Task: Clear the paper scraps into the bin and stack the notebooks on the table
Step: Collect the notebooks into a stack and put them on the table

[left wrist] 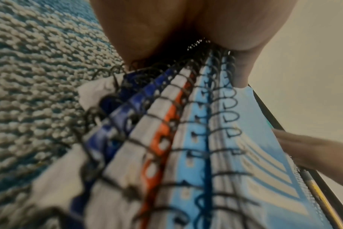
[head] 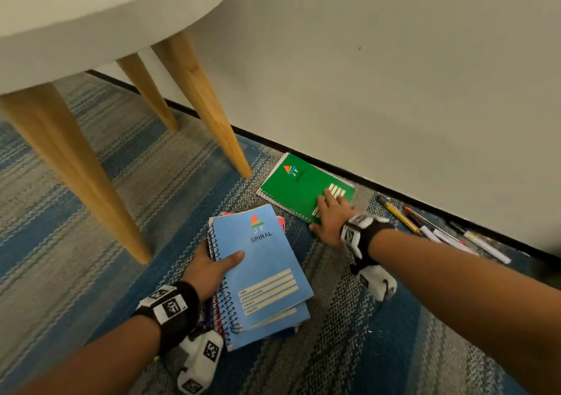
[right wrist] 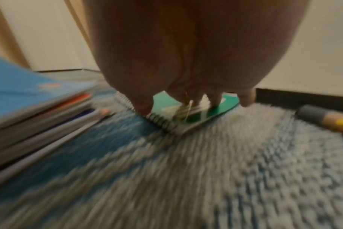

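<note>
From the head view, the left hand holds a pile of notebooks on the carpet, its grip pinching the spiral edge with the thumb on the blue cover. The right hand lies with spread fingers on the green notebook near the wall; pens lie beside it, and the desk stands above.

From the left wrist, spirals of the pile fill the view.

From the right wrist, the fingers touch the green cover, thumb at the spiral edge

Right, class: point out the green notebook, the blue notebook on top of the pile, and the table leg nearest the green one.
green notebook [head: 293, 186], head view, bare cover
blue notebook [head: 267, 261], head view, cover middle
table leg [head: 209, 106], head view, mid-length
</note>
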### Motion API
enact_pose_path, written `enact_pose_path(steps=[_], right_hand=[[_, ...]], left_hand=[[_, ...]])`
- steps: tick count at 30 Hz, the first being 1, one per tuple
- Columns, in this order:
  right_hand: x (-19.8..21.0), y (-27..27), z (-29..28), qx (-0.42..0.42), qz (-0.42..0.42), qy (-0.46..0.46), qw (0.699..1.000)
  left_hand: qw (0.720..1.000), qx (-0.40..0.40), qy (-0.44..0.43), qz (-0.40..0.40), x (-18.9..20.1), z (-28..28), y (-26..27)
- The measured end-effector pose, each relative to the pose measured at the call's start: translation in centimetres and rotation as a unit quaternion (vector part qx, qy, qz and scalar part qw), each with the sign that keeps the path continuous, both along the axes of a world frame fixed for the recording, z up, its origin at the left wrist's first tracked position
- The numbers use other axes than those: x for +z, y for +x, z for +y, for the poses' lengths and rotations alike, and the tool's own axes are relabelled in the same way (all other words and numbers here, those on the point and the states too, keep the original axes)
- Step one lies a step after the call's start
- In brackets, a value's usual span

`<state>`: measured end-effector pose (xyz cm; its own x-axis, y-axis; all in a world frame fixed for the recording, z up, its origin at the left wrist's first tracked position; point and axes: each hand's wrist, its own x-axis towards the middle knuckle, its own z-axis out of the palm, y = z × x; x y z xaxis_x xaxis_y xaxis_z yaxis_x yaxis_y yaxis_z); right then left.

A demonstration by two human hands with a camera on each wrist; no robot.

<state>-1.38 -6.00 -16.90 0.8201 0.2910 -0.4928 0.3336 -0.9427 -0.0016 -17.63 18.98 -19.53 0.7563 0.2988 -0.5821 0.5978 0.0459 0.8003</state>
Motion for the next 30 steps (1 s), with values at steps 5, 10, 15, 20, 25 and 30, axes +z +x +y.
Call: enact_pose_path(steps=[5,10,15,20,25,30], right_hand=[[-1.0,-2.4,-0.5,-0.100,-0.065,0.067,0.991],[0.4,-0.4,-1.8,-0.255,0.031,0.100,0.961],[-1.5,-0.2,-3.9,-0.321,0.103,0.279,0.899],[2.7,-1.0,-7.0,-0.402,0.159,0.541,0.721],[13.5,-1.8,-9.1,-0.313,0.203,0.588,0.718],[23.2,-2.1,-10.0,-0.250,0.175,0.582,0.753]], left_hand=[[1.000,0.006,0.006,0.025,0.1,-0.1,0.3],[0.998,0.012,-0.015,0.062,0.3,-0.3,1.0],[0.998,0.020,-0.015,0.065,-0.4,0.2,1.4],[1.000,-0.002,-0.001,0.025,1.7,0.1,2.8],[0.997,0.007,0.040,-0.065,6.0,-2.4,4.3],[0.990,-0.021,0.040,-0.132,10.3,-5.4,5.6]])
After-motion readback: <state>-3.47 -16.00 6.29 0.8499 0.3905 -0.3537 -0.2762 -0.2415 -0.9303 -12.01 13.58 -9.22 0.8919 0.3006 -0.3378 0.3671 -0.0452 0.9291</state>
